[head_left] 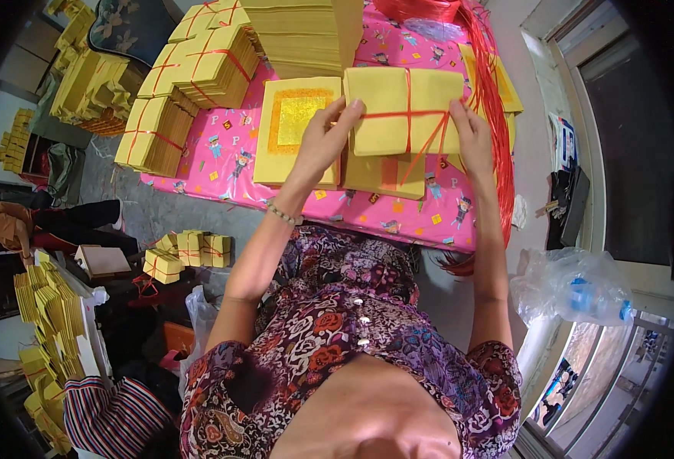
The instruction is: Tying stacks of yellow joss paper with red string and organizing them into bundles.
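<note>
Holding a yellow paper bundle point(402, 111) up off the pink printed cloth point(398, 210), between both hands. My left hand point(325, 138) clamps the bundle's left edge, fingers point(343, 121) pressed together on top, thumb hidden underneath as far as I can tell. My right hand point(471, 134) sits at its right edge, fingers curled and pinching at the red string point(410, 115) where loose strands run off to the side; the exact pinch is hidden behind the hand. String crosses the bundle lengthwise and across, meeting near the middle, between my two hands. Judgement: a stack of thin sheets, light to moderate in weight, stiff as a block but apt to fan or slide if squeezed unevenly; paper faces look smooth, so probably slippery sheet on sheet. Best hold is at opposite edges with flat fingers, or under the string crossing; corners would crumple. Just below my left hand lies a flat stack with a gold foil square point(299, 115); beyond my fingertips stands a tall untied stack point(299, 34). Farther left, tied bundles point(199, 65) sit in rows. A hank of red strings point(494, 99) trails past my right hand.
</note>
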`<state>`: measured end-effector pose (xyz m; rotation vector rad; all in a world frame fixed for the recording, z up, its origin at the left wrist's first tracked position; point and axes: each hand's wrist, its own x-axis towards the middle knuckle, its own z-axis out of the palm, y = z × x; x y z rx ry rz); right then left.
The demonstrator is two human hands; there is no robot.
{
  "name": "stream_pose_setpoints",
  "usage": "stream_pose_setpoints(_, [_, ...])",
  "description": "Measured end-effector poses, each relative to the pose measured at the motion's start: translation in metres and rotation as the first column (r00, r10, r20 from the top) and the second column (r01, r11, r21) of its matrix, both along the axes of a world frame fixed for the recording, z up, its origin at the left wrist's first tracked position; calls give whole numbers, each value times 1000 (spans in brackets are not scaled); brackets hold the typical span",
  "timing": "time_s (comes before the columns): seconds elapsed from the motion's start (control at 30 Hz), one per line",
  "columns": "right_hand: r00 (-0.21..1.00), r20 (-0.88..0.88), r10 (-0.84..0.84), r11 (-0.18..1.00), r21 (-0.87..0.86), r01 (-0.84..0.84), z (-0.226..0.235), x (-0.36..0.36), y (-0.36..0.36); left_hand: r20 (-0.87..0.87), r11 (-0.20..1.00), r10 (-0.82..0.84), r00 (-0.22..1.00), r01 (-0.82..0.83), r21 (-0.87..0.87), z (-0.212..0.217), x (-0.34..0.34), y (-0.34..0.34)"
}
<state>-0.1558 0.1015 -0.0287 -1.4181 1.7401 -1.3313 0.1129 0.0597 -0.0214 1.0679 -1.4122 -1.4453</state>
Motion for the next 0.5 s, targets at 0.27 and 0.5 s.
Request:
stream_pose_setpoints(0.27, [940, -65, 334, 923, 225, -312, 58, 53, -40, 111, 989, 111, 988, -121, 83, 23, 69, 1])
stream_pose_setpoints(0.5, [858, -3, 513, 806, 344, -481, 44, 109, -92, 104, 942, 297, 949, -309, 134, 1, 120, -11])
